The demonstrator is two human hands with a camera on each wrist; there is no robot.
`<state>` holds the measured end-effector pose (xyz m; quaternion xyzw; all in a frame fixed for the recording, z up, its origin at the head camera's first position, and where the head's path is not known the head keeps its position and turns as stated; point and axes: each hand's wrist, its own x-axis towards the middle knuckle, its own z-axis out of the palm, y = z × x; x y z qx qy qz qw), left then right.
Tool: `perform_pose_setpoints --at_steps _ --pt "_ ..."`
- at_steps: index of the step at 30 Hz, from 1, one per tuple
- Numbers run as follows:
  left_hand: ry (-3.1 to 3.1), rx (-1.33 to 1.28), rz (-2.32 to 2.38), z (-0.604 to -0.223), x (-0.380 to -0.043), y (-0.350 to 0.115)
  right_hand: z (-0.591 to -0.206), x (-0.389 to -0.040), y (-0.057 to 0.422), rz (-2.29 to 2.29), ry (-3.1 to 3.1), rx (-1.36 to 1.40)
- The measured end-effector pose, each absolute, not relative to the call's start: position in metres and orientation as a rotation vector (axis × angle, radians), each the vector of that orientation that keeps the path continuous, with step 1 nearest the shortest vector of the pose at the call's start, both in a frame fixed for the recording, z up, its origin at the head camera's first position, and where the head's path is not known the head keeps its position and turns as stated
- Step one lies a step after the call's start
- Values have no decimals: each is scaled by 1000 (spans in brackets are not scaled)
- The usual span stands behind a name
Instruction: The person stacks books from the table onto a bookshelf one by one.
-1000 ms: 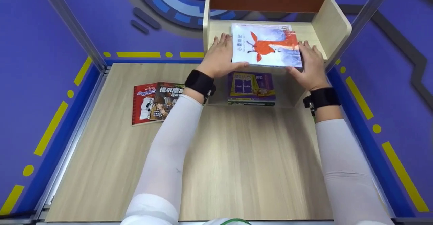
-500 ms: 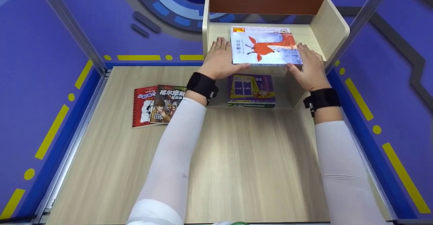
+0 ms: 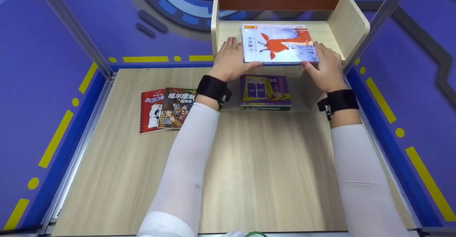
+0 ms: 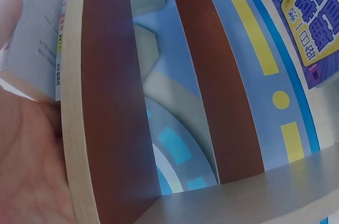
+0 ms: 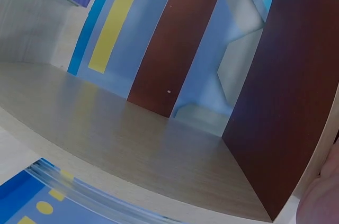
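A picture book with a red deer on its pale cover (image 3: 274,44) lies on the upper board of a small wooden shelf (image 3: 351,30). My left hand (image 3: 229,60) rests along its left side, fingers straight and pointing backward, the thumb by the front left corner. Along the right side lies my right hand (image 3: 326,67), with its thumb at the front right corner. In the left wrist view, the left thumb (image 4: 9,15) overlaps the side of the book (image 4: 37,33). Only a bit of the right hand (image 5: 320,197) shows in the right wrist view.
Under the board, a stack of books with a purple cover (image 3: 265,91) sits in the lower compartment. On the table (image 3: 256,173) to the left lie a red book (image 3: 149,112) and a dark comic-style book (image 3: 174,110), overlapping and partly behind the left forearm. Blue panels (image 3: 46,69) enclose the table.
The deer book has shifted slightly backward on the board and lies flatter, with an orange label now visible at its back left corner. Both hands stay at its sides.
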<state>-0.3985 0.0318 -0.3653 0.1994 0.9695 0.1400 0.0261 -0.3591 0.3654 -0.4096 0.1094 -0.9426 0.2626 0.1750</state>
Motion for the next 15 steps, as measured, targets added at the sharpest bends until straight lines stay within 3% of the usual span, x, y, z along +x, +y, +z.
perform_pose_setpoints --at_steps 15 --pt "2970 686 357 -362 -402 30 -409 -361 363 733 -2616 320"
